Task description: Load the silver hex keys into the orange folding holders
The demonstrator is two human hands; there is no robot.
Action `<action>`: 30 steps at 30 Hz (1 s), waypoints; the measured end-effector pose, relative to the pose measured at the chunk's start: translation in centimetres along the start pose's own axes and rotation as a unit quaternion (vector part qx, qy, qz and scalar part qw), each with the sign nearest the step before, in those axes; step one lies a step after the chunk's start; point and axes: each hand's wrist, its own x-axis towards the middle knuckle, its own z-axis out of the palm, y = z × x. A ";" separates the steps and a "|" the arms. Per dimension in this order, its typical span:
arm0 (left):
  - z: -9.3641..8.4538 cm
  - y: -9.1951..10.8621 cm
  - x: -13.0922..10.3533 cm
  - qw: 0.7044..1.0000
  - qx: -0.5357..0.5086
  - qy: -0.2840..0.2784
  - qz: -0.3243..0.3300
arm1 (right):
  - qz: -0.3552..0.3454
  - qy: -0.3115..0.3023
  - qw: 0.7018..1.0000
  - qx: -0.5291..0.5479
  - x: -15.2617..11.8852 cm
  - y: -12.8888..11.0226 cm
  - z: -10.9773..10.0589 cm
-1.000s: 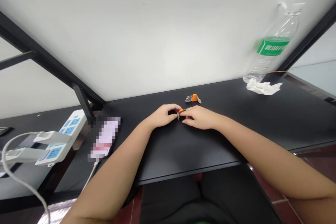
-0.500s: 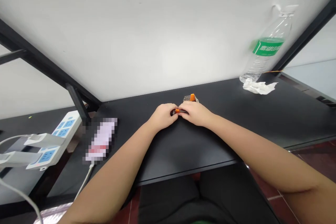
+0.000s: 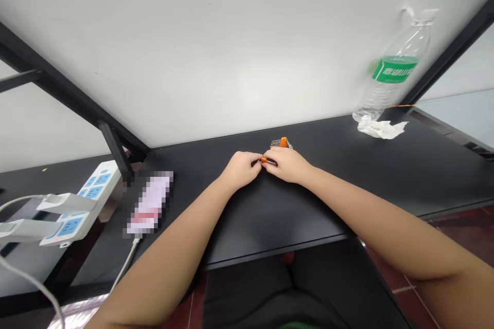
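Observation:
My left hand [image 3: 241, 170] and my right hand [image 3: 290, 165] meet over the black table [image 3: 270, 216], fingers closed. Between their fingertips is a slim dark piece with an orange part [image 3: 264, 160]; its exact kind is too small to make out. The right fingers grip its dark length, while the left fingers pinch at its left end, where a small dark bit shows. Just behind the right hand, partly covered by it, lies an orange holder [image 3: 284, 142] with several thin metal rods pointing left.
A clear bottle with a green label [image 3: 394, 69] stands by the wall at the back right, crumpled tissue [image 3: 381, 128] before it. To the left are a blurred-out phone [image 3: 150, 203] on a cable and a white power strip [image 3: 101, 185] with plugs. Black frame bars [image 3: 111, 146] rise at both sides.
The orange part between my fingertips has shifted slightly right and up, and more of the dark length shows by the right fingers. Both hands stay in nearly the same place.

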 end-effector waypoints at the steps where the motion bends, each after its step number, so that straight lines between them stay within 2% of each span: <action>1: 0.0 0.1 0.0 1.000 0.000 0.003 -0.004 | 0.000 0.000 1.000 0.002 0.1 0.0 0.1; 8: -0.1 0.0 0.0 0.999 -0.025 -0.002 -0.038 | 0.005 0.007 1.000 0.027 0.2 0.2 -0.1; 13: 0.5 -0.5 0.0 0.999 -0.017 0.008 -0.040 | 0.029 0.022 0.995 0.089 0.2 0.4 -0.1; 18: 1.3 0.4 -0.1 0.999 -0.016 0.004 -0.038 | 0.032 0.017 0.988 0.151 0.2 0.6 -0.3; 20: 1.5 0.7 -0.2 0.998 -0.051 0.001 -0.048 | 0.065 0.015 0.980 0.185 0.3 0.7 -0.4; 23: 1.7 0.5 -0.1 0.984 -0.159 0.030 -0.080 | 0.148 0.021 0.949 0.279 0.5 0.8 -0.4; 26: 1.8 -0.1 0.3 0.946 -0.289 0.048 -0.138 | 0.197 0.027 0.883 0.425 0.6 0.8 -0.3; 28: 1.7 -0.4 0.5 0.916 -0.361 0.050 -0.166 | 0.212 0.013 0.848 0.486 0.6 0.7 -0.4; 30: 1.5 -0.5 0.6 0.895 -0.408 0.050 -0.173 | 0.213 -0.010 0.850 0.481 0.4 0.5 -0.6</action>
